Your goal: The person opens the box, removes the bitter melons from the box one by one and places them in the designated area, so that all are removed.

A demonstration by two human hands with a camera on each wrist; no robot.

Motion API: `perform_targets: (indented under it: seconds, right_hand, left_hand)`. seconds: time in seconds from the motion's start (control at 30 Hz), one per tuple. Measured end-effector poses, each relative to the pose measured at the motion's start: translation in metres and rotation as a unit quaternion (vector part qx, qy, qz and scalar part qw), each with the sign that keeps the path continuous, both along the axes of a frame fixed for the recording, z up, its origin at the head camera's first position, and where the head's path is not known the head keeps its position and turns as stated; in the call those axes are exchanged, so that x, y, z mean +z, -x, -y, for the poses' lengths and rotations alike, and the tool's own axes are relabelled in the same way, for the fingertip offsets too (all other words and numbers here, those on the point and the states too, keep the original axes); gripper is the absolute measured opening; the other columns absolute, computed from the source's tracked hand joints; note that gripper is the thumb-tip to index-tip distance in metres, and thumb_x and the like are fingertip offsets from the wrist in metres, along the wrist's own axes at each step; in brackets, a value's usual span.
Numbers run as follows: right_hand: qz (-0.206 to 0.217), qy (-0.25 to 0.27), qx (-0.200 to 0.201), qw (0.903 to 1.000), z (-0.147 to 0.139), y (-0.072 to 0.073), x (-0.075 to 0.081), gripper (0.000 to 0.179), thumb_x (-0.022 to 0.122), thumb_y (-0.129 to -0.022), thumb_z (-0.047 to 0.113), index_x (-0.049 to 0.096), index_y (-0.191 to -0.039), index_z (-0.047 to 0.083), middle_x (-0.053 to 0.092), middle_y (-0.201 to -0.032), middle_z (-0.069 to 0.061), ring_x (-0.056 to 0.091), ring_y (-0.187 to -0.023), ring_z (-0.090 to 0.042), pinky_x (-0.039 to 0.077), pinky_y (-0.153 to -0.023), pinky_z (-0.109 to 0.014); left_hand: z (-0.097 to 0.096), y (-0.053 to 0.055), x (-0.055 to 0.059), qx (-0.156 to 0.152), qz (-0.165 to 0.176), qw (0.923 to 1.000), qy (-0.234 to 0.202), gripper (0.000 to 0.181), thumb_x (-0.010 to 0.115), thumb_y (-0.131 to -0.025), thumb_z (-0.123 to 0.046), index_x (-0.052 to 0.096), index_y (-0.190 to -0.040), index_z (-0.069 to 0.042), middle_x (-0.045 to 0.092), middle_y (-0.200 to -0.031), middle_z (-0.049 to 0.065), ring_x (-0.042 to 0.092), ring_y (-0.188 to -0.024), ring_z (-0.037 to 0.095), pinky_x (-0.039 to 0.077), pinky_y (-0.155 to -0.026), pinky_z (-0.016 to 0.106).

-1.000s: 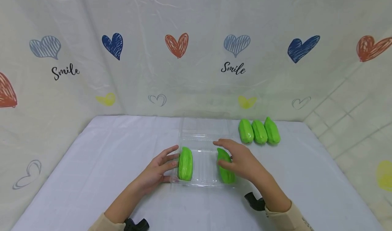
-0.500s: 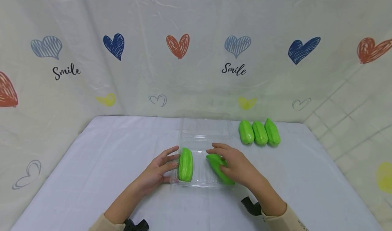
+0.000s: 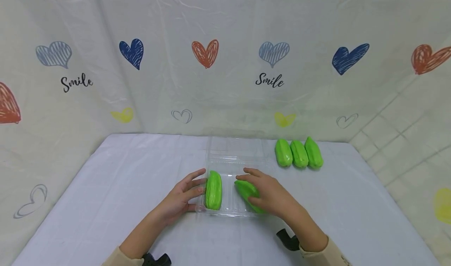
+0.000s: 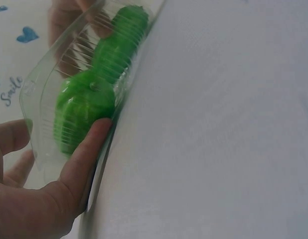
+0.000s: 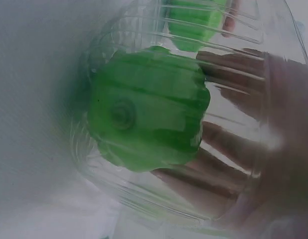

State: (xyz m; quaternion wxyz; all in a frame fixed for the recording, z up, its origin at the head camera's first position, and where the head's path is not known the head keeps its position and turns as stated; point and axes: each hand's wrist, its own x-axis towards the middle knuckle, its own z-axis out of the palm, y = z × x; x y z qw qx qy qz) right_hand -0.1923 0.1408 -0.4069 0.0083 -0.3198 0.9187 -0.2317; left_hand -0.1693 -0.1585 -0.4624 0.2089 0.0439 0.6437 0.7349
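Observation:
A clear plastic clamshell box [image 3: 229,214] lies on the white cloth with its lid folded back, away from me. Along its left side sits one green ridged fruit [image 3: 213,190]. My left hand [image 3: 183,197] touches the box's left edge with fingers spread; its thumb [image 4: 86,154] presses the near wall in the left wrist view. On the box's right side, my right hand [image 3: 269,193] holds a second green ridged fruit [image 3: 244,188] between thumb and fingers. That fruit slants, far tip to the left. In the right wrist view its blunt end [image 5: 149,109] shows through the clear wall.
Three more green ridged fruits [image 3: 299,153] stand side by side at the table's back right, beyond my right hand. A pale curtain [image 3: 232,101] with printed hearts hangs behind the table. Black wrist-camera mounts [image 3: 289,239] sit below the wrists.
The right hand has swung the right fruit's far tip leftward and shifted the fruit a little left inside the box. The left hand and left fruit have stayed put.

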Motion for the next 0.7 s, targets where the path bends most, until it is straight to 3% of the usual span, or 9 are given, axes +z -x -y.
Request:
perform_targets:
  seconds: [0.7]
  right_hand:
    - [0.014,-0.037,0.041,0.9984,0.0017,-0.001,-0.0054,0.047,0.076,-0.084,0.015,0.066,-0.13,0.017,0.059,-0.138,-0.014,0.058,-0.124,-0.034,0.05,-0.1,-0.051]
  left_hand:
    - [0.0,0.0002,0.0,-0.002,-0.003,1.0,-0.003,0.066,0.06,-0.101,-0.018,0.026,-0.158,-0.023,0.029,-0.158,0.016,0.043,-0.134,0.033,0.059,-0.084,0.044]
